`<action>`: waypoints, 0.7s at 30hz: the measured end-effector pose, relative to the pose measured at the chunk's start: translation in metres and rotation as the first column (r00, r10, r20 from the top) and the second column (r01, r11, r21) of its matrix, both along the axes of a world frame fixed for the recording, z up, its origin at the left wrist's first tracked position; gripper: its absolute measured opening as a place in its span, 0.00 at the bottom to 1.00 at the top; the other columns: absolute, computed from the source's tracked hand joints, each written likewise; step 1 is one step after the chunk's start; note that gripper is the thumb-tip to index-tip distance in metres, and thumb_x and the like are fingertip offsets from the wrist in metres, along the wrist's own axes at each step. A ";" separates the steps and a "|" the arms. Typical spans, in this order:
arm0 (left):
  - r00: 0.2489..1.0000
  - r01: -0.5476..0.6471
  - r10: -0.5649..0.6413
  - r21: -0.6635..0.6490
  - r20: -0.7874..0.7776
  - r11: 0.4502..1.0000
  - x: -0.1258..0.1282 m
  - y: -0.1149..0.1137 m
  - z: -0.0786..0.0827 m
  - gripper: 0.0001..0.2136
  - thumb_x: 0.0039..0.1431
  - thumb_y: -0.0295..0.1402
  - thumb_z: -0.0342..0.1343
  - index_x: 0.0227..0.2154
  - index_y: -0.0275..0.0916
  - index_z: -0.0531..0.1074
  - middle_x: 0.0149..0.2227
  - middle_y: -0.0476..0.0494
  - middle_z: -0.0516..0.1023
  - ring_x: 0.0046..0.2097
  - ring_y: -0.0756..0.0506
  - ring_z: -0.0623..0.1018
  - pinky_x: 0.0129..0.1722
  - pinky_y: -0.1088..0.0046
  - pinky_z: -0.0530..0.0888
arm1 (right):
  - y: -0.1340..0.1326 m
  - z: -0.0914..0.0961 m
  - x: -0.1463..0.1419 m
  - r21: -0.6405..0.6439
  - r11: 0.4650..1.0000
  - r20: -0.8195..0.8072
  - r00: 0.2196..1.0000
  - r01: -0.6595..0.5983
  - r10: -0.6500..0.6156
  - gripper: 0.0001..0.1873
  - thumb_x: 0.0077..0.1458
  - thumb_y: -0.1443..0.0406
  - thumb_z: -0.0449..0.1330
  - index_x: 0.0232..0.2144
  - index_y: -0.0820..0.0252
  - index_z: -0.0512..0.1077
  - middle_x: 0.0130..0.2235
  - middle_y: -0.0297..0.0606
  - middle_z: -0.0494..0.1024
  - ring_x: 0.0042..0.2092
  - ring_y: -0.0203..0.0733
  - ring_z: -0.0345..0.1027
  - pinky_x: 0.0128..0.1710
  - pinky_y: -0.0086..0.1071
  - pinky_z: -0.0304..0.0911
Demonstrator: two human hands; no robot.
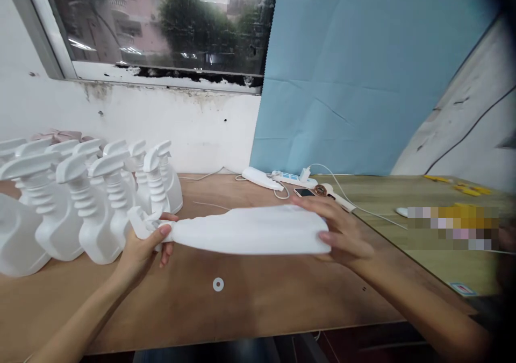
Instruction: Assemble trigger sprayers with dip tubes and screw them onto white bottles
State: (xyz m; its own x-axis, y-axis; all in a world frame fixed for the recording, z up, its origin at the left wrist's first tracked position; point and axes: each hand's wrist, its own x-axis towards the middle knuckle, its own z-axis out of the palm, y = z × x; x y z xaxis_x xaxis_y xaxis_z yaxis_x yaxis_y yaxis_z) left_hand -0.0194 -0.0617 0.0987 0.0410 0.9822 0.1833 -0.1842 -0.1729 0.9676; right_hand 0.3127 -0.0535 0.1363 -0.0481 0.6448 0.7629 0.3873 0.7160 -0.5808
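Note:
A white plastic spray bottle (250, 229) lies sideways in the air above the table, held between both hands. My left hand (151, 239) is closed around its neck, just below the trigger head (139, 224), which points left. At the other end, my right hand (342, 228) grips the bottle's base, thumb on the near side and fingers over the top. On the tabletop beneath, nearer to me, is a small white ring (218, 284) that looks like a flat washer.
Several white spray bottles (97, 234) stand upright close together at the left. Along the wall are a power strip (292, 179), a phone (304, 192), a watch (321, 190) and a white device with a cable (262, 178). Yellow items (470, 189) lie on the right-hand table.

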 end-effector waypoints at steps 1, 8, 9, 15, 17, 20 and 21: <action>0.999 0.010 -0.009 0.013 -0.036 1.000 0.000 -0.001 -0.002 0.13 0.46 0.40 0.56 0.31 0.38 0.63 0.12 0.56 0.67 0.12 0.53 0.64 0.09 0.82 0.60 | -0.006 0.001 -0.005 0.020 1.000 0.016 1.000 -0.022 0.022 0.22 0.23 0.52 0.69 0.26 0.48 0.70 0.42 0.35 0.73 0.43 0.48 0.66 0.40 0.46 0.62; 0.984 0.056 -0.041 0.082 -0.172 0.995 0.002 -0.002 0.001 0.13 0.46 0.38 0.57 0.27 0.39 0.59 0.15 0.55 0.69 0.16 0.53 0.68 0.14 0.80 0.64 | -0.009 0.001 -0.023 -0.506 0.862 -0.061 0.998 -0.003 -0.032 0.19 0.54 0.55 0.48 0.43 0.53 0.69 0.45 0.38 0.72 0.43 0.47 0.67 0.35 0.37 0.64; 0.984 0.056 -0.046 0.055 -0.173 0.997 0.002 -0.001 0.001 0.12 0.47 0.38 0.57 0.27 0.39 0.59 0.15 0.55 0.69 0.15 0.53 0.67 0.13 0.81 0.64 | -0.007 -0.001 -0.022 -0.577 0.815 -0.116 0.993 -0.057 -0.013 0.20 0.55 0.55 0.46 0.44 0.54 0.69 0.45 0.38 0.72 0.44 0.48 0.67 0.36 0.37 0.64; 0.997 0.063 -0.074 -0.284 -0.027 0.957 0.008 0.004 -0.006 0.14 0.48 0.42 0.55 0.22 0.36 0.61 0.13 0.55 0.65 0.14 0.57 0.61 0.10 0.86 0.55 | -0.023 0.005 -0.016 -0.483 0.850 -0.085 0.977 -0.210 0.194 0.34 0.49 0.66 0.53 0.57 0.46 0.48 0.58 0.35 0.56 0.55 0.47 0.56 0.45 0.39 0.61; 0.996 0.074 -0.055 -0.342 0.063 0.937 0.010 0.005 -0.008 0.14 0.47 0.41 0.56 0.22 0.36 0.60 0.13 0.56 0.63 0.13 0.58 0.59 0.09 0.88 0.54 | -0.032 0.009 -0.018 -0.463 0.854 0.039 0.957 -0.237 0.287 0.37 0.46 0.68 0.55 0.57 0.44 0.47 0.60 0.34 0.49 0.54 0.48 0.57 0.46 0.42 0.61; 0.988 0.097 -0.041 -0.385 0.152 0.918 0.010 0.007 -0.011 0.13 0.48 0.40 0.56 0.23 0.37 0.59 0.12 0.57 0.62 0.12 0.59 0.57 0.09 0.89 0.51 | -0.038 0.002 -0.024 -0.457 0.842 0.065 0.933 -0.287 0.353 0.26 0.47 0.69 0.54 0.50 0.46 0.61 0.58 0.36 0.55 0.51 0.48 0.61 0.43 0.42 0.62; 0.986 0.108 -0.048 -0.394 0.160 0.913 0.010 0.007 -0.013 0.14 0.48 0.40 0.56 0.23 0.37 0.59 0.13 0.57 0.62 0.12 0.59 0.56 0.08 0.90 0.51 | -0.037 -0.004 -0.027 -0.422 0.859 0.030 0.943 -0.288 0.331 0.21 0.47 0.69 0.53 0.46 0.48 0.66 0.56 0.37 0.60 0.51 0.48 0.60 0.42 0.40 0.62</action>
State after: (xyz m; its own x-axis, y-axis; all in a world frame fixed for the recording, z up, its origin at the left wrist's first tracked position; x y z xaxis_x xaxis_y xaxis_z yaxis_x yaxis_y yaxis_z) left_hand -0.0090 -0.0543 0.0857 0.1231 0.9690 -0.2143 -0.3234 0.2433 0.9145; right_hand 0.2853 -0.0904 0.1326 -0.3569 0.8357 0.4174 0.2550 0.5170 -0.8171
